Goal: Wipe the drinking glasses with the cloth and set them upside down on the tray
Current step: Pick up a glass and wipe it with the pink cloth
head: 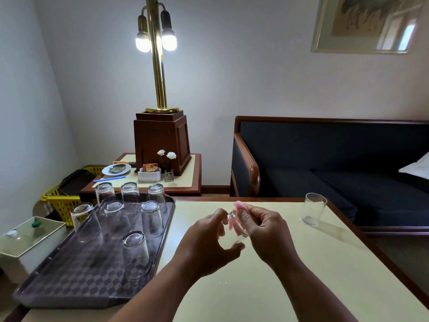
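Above the table (278, 287), both hands' grip tilts a clear glass (238, 225).

Head-worn view looks forward and down, close over the table (267, 287).

A tray (58, 284) lies on the left of the desk (290, 287) with seven glasses (135, 254) upside down on it. Right of the tray, above the desk's middle, both hands hold a glass (238, 225) between them. Another glass (313, 209) stands upright near the far right corner. Behind the desk stand a side table (185, 182) with a lamp (160, 89), and a sofa (336, 170) to its right.
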### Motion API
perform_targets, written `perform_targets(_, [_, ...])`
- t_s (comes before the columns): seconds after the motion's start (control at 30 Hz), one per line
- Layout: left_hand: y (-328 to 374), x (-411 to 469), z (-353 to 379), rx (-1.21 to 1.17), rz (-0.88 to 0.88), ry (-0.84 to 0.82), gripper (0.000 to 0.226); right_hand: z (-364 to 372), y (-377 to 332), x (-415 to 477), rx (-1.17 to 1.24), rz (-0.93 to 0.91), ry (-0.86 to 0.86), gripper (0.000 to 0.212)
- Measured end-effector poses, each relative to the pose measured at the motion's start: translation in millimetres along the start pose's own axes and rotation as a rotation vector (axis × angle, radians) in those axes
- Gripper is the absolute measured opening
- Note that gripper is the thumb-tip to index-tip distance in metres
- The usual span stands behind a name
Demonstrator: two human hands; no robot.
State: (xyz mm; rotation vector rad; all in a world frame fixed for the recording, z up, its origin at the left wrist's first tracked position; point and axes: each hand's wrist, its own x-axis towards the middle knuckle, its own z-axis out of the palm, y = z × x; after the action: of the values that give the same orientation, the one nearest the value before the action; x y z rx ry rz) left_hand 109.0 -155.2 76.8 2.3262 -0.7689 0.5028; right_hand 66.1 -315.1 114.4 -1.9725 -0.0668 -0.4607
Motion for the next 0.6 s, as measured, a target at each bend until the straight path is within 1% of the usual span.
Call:
perform_targets(0.07, [1.8,1.2,0.3,-0.003,-0.003,0.016,0.052,-0.4,0.3,-1.3,-0.026,-0.018,0.006,0.033])
perform_targets(0.17, [-4.4,3.0,-0.3,-0.010,-0.107,0.051,0.050,7.0,-2.9,-7.3,-0.046,-0.061,-0.063,0.034])
perform_targets(0.23, [-9.4,3.3,-0.6,0.000,-0.139,0.061,0.049,9.7,-2.7,-6.4,-0.035,-0.064,-0.088,0.033])
perform_targets(0.4, [-2.7,0.7,-1.2,0.016,-0.024,-0.009,0.052,4.0,1.9,-1.9,-0.038,-0.037,-0.017,0.034])
perform_targets(0.53, [-6.4,3.1,-2.3,-0.020,-0.086,0.057,0.049,8.6,-1.4,-6.1,-0.033,-0.071,-0.049,0.036])
perform_targets(0.6, [-9.1,3.1,-1.7,-0.026,-0.122,0.055,0.048,11.8,-1.1,-6.7,-0.035,-0.086,-0.072,0.036])
